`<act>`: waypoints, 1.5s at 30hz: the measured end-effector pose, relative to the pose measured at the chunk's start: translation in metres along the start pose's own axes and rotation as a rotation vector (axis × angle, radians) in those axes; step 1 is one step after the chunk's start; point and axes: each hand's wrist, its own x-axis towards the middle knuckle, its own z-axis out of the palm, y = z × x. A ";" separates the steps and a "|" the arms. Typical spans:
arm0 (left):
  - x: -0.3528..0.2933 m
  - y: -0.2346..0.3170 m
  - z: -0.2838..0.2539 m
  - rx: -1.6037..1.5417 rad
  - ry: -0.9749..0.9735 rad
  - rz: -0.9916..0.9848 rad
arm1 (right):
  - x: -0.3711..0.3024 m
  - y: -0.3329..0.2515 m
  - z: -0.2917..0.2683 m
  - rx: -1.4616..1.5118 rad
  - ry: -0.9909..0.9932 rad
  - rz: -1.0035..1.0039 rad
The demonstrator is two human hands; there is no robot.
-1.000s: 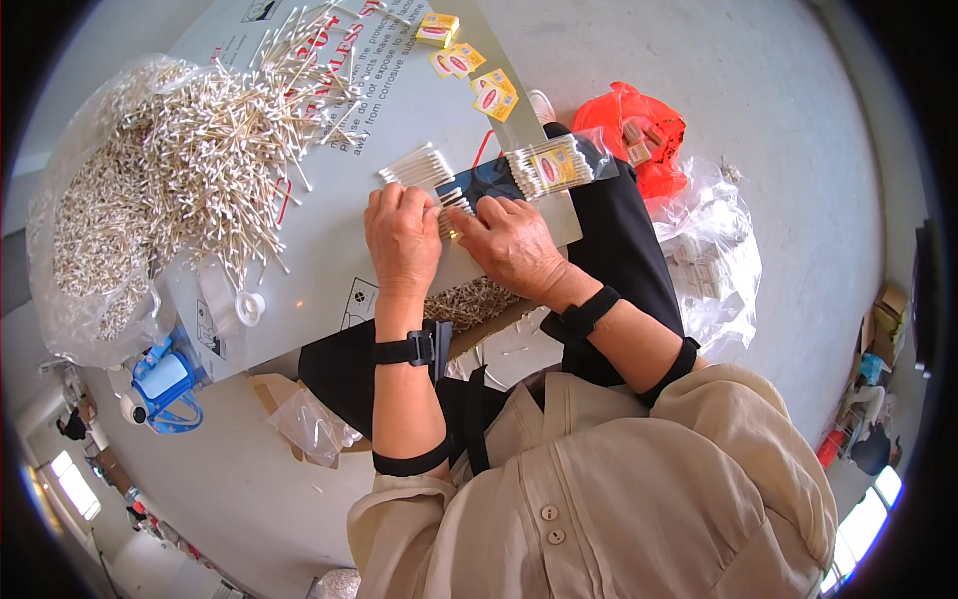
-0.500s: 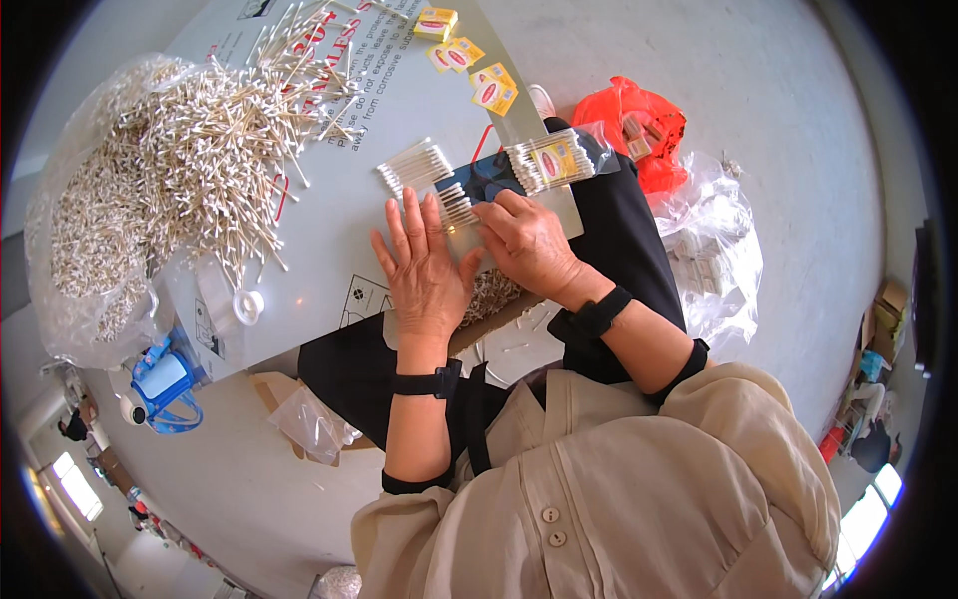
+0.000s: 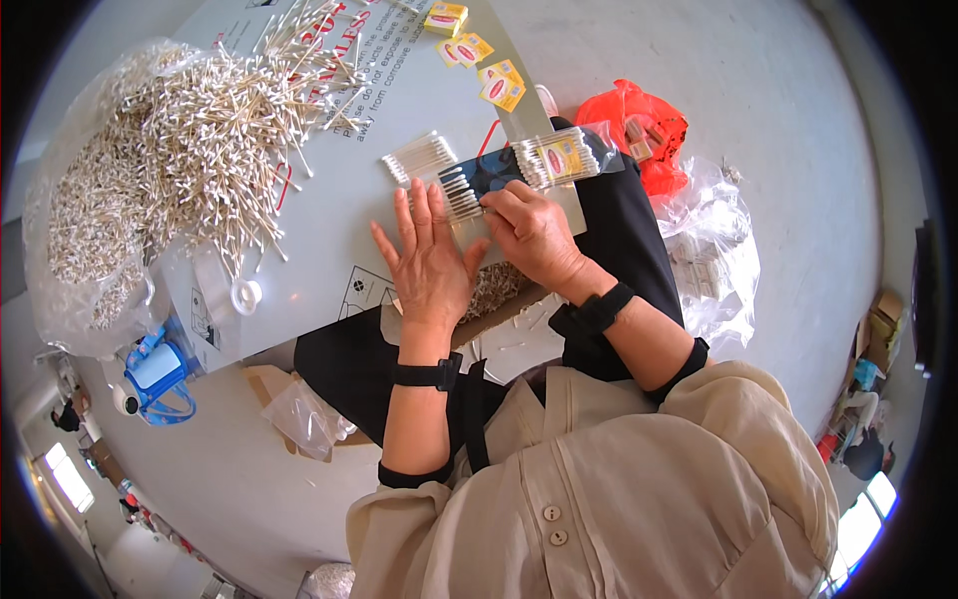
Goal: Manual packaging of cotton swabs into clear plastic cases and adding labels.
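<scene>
In the head view, the left hand (image 3: pixel 431 270) is in the middle of the frame, flat, with its fingers spread apart. Its fingertips are at the left end of a small row of cotton swabs (image 3: pixel 461 194), just above the middle of the frame. The right hand (image 3: pixel 536 235) is just to the right, with its fingers curled together by the row's right end. I cannot tell if they pinch anything.

Another row of white swabs (image 3: pixel 417 158) lies a bit higher and to the left. A dark strip (image 3: pixel 491 168) is between the small row and a clear packet of swabs with a yellow card (image 3: pixel 557 158). A big pile of swabs (image 3: pixel 215 150) fills the upper left. Yellow cards (image 3: pixel 502 86) lie at the top, on the gray table (image 3: pixel 329 235). A red bag (image 3: pixel 601 112) is at the upper right.
</scene>
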 end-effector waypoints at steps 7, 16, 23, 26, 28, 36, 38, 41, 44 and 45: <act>-0.004 0.002 0.001 -0.007 -0.002 -0.012 | 0.000 0.000 0.000 -0.018 -0.015 0.002; -0.002 0.002 0.000 -0.016 0.002 -0.016 | -0.001 0.000 0.001 -0.057 -0.019 -0.019; 0.004 0.000 0.002 0.002 0.021 -0.015 | 0.000 -0.002 0.000 -0.040 -0.035 -0.001; 0.005 0.000 0.003 0.000 0.017 -0.019 | 0.000 -0.002 -0.001 -0.031 -0.032 0.001; 0.005 0.000 0.003 -0.003 0.021 -0.019 | 0.000 -0.003 -0.001 -0.025 -0.030 0.004; 0.004 0.001 0.002 -0.005 0.019 -0.018 | 0.000 -0.001 0.001 -0.037 -0.021 0.008; 0.003 0.001 0.002 -0.012 0.026 -0.013 | 0.000 -0.001 0.001 -0.038 -0.022 0.006; 0.002 0.000 0.003 -0.010 0.035 -0.010 | 0.000 -0.001 0.001 -0.039 -0.024 0.003; 0.001 0.001 0.004 -0.009 0.028 -0.014 | 0.000 -0.002 0.001 -0.037 -0.024 0.002; 0.001 0.001 0.004 -0.010 0.028 -0.014 | 0.000 -0.002 0.000 -0.034 -0.024 0.000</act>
